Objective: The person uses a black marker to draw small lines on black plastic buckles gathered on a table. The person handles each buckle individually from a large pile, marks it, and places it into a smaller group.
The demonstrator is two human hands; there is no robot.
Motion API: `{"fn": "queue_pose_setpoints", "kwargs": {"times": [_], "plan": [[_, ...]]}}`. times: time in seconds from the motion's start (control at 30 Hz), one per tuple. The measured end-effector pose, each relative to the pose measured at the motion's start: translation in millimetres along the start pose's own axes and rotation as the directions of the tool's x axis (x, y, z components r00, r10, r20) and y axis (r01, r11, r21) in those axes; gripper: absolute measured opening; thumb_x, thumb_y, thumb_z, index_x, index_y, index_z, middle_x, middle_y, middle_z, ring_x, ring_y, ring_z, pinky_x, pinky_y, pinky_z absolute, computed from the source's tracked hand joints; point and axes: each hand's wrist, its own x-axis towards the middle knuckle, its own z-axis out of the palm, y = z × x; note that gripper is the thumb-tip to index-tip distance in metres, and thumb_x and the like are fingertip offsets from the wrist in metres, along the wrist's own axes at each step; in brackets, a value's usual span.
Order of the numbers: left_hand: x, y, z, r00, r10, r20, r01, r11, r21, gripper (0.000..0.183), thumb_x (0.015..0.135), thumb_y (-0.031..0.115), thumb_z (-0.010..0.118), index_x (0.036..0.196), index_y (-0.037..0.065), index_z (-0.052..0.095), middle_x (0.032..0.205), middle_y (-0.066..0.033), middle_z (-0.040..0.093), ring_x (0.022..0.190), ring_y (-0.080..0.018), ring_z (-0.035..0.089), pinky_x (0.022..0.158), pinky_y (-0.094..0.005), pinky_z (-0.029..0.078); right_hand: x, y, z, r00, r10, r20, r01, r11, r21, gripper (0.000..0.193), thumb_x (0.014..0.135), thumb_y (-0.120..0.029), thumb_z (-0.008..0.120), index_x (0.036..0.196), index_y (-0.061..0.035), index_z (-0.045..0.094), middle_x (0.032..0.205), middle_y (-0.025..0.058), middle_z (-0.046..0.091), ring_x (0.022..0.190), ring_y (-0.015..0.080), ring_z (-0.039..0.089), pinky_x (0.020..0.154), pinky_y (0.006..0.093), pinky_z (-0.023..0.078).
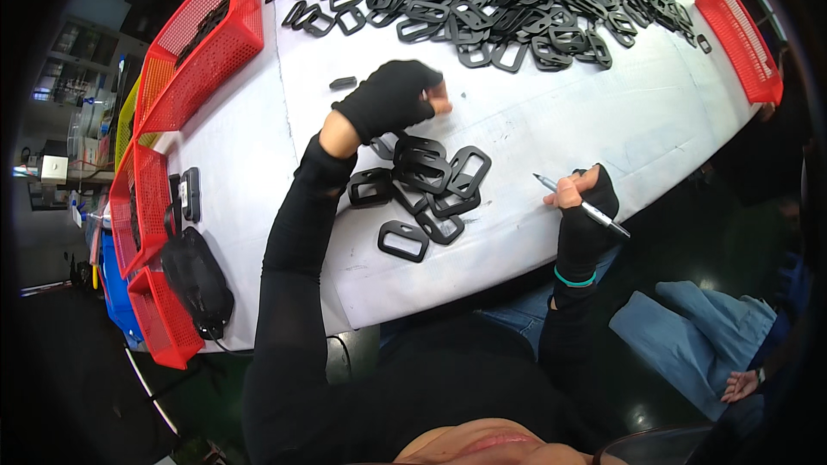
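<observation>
My left hand (392, 102), in a black fingerless glove, hovers over the white table between two groups of black frames. Its fingers are loosely bent, with a small gap at the tips and nothing visible in them. Below it lies a small cluster of black rectangular plastic frames (422, 172), overlapping one another. One frame (403, 241) lies flat at the near side of that cluster. At the right, near the table's edge, my right hand (579, 194) is closed round a silver-grey marker pen (603, 217), its tip pointing left toward the cluster.
A large heap of similar frames (500, 0) covers the far side. Red perforated baskets (200, 65) line the left edge, another red basket (741, 43) the right. A black pouch (196, 280) sits at left, and a small dark piece (343, 83) near my left wrist. Another person's hand (739, 386) shows lower right.
</observation>
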Motion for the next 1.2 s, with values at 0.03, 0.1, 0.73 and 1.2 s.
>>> {"fn": "queue_pose_setpoints", "kwargs": {"times": [0.03,0.1,0.73,1.2], "plan": [[13,-5,6,0.993,-0.017,-0.116,0.013,0.999,-0.04,0.021,0.08,0.026,0.068,0.086,0.005,0.067,0.077,-0.0083,0.065,0.072,-0.019,0.061,0.067,-0.0304,0.048,0,0,1,1.0,0.007,-0.003,-0.007,1.0,-0.011,0.02,0.079,-0.005,0.065,0.074,-0.0035,0.045,0.064,0.0036,0.054,0.056,0.0093,0.054,0.055,0.0229,0.045],[50,-13,14,0.941,-0.023,-0.339,0.004,0.998,-0.057,0.022,0.082,0.026,0.065,0.09,0.006,0.067,0.082,-0.0088,0.067,0.075,-0.0189,0.063,0.069,-0.0299,0.049,3,0,-3,1.0,0.015,-0.008,-0.015,1.0,0.01,0.02,0.079,-0.004,0.065,0.074,-0.0035,0.046,0.064,0.0032,0.053,0.056,0.009,0.054,0.055,0.0227,0.046],[73,48,28,0.943,-0.209,-0.261,0.02,0.815,-0.58,0.021,0.087,0.022,0.061,0.092,0.002,0.064,0.068,-0.0022,0.06,0.056,-0.0082,0.056,0.047,-0.0227,0.043,-2,-3,-7,1.0,0.004,-0.026,-0.003,1.0,0.022,0.02,0.079,-0.009,0.067,0.072,-0.0036,0.049,0.061,0.0017,0.052,0.054,0.0074,0.048,0.051,0.0237,0.04],[-3,70,69,0.954,-0.292,-0.068,0.157,0.679,-0.717,0.02,0.085,0.02,0.065,0.084,0.0,0.066,0.066,0.0019,0.061,0.057,-0.0022,0.048,0.05,-0.0187,0.036,7,-6,3,0.997,0.05,-0.057,-0.05,0.999,0.005,0.021,0.079,-0.01,0.071,0.079,-0.0015,0.052,0.067,0.0028,0.057,0.056,0.0063,0.053,0.053,0.0209,0.044]]}}
